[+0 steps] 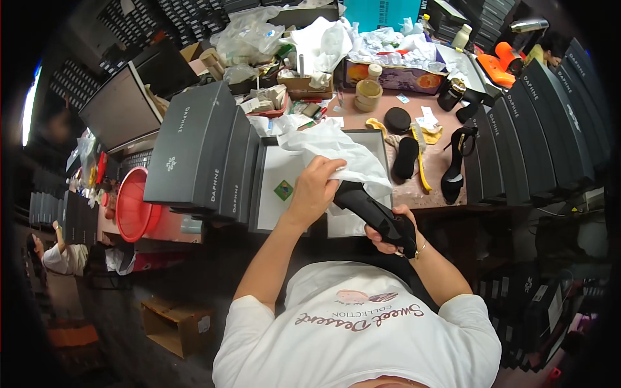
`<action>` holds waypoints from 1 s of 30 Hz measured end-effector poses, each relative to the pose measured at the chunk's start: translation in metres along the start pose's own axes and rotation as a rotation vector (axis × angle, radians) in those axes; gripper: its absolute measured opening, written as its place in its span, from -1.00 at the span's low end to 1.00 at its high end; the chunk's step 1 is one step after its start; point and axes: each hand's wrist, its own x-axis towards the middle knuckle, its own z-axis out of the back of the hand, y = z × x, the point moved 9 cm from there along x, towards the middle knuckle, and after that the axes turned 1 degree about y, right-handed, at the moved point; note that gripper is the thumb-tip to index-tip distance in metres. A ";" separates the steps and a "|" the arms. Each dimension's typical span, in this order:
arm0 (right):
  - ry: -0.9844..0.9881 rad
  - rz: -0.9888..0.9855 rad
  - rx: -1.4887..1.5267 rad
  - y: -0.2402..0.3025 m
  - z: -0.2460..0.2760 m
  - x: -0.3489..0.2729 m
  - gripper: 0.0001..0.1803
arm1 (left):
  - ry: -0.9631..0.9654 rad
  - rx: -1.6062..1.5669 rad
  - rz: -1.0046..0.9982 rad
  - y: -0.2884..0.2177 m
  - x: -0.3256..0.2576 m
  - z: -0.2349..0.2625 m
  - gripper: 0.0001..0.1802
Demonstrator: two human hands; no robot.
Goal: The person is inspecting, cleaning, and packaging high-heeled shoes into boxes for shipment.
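Note:
My right hand is closed around the heel end of a black shoe. The shoe slants up and left, its far end tucked under white tissue paper. My left hand pinches an edge of that paper beside the shoe. Both hands are over an open dark shoe box with a pale inside. To its left lies a white-lined lid or tray bearing a small green and yellow sticker. A black high-heeled sandal lies on the table at right.
Stacked dark shoe boxes stand on the left, more boxes on the right. Brushes, a yellow-handled brush and a round black pad sit behind. A red basin is far left; a paper-filled carton is at the back.

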 end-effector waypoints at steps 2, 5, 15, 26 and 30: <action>0.002 0.033 0.006 0.001 -0.002 -0.004 -0.28 | 0.052 -0.040 0.013 -0.002 0.010 -0.008 -0.69; 0.014 0.045 -0.004 0.005 -0.002 -0.009 -0.27 | 0.104 -0.065 0.033 -0.008 0.015 -0.014 -0.71; -0.454 0.135 -0.277 0.019 -0.014 0.037 -0.55 | -0.105 0.048 -0.459 -0.091 -0.039 0.026 -0.59; -0.327 0.278 -0.808 0.027 0.050 0.122 -0.78 | -0.280 0.053 -0.284 -0.047 -0.089 0.050 -0.63; -0.328 0.293 -1.198 0.019 0.098 0.148 -0.77 | -0.340 -0.002 -0.370 -0.063 -0.097 0.047 -0.66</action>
